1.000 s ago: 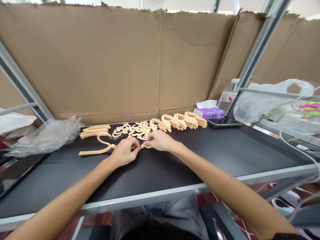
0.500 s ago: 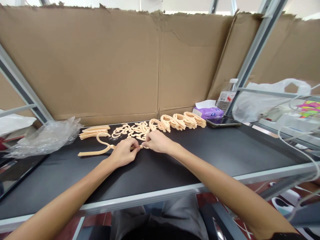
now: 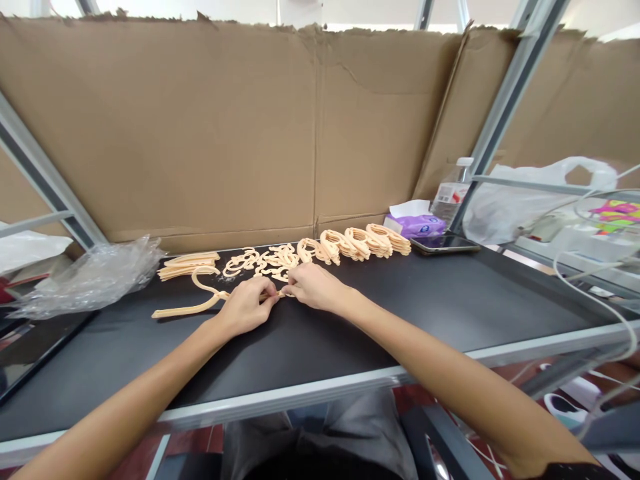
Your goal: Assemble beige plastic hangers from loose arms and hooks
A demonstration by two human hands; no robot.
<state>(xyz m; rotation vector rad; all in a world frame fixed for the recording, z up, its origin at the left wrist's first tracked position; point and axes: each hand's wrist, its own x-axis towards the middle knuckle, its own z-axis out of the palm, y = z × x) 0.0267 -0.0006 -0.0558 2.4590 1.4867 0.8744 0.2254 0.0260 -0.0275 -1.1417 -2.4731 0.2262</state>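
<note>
A peach plastic hanger lies on the black table, its hook pointing away from me. My left hand is closed on the hanger's right arm. My right hand pinches a small peach clip at the tip of that arm. The two hands touch at the fingertips. Behind them lie loose peach clips, and a row of stacked clips runs to the right. A flat stack of hangers rests at the back left.
A cardboard wall closes the back of the table. Crumpled clear plastic lies at the left. A phone, a purple tissue pack and a water bottle stand at the right, beside a white bag and cables.
The hands have stayed at the hanger's right end with small finger movements; the hanger has shifted slightly left. The view has drifted a little.
</note>
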